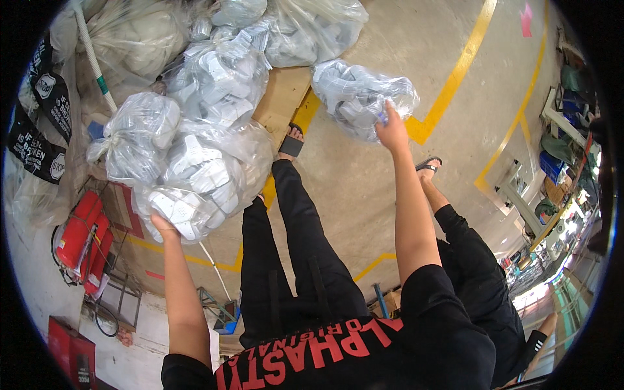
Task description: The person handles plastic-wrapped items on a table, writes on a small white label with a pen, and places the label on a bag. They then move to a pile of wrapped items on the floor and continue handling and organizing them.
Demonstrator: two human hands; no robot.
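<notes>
My right hand (392, 132) is closed on the near right side of a clear plastic bag (354, 97) full of pale grey-white pieces, over the floor ahead of me. At the left, my left hand (165, 225) grips the near end of another clear bag (195, 182), packed with white moulded parts; its fingers are partly hidden against the plastic. This bag leans on a smaller knotted clear bag (146, 133) and on a further filled bag (221, 81) behind it. What the parts are is blurred by the film.
More stuffed bags (312, 29) lie at the far left around a white hose (91, 58). Cardboard (283, 94) lies beside them. A red fire extinguisher (81, 237) stands at the left. Another person's sandalled foot (429, 166) is close on my right. Yellow lines (455, 75) mark the floor.
</notes>
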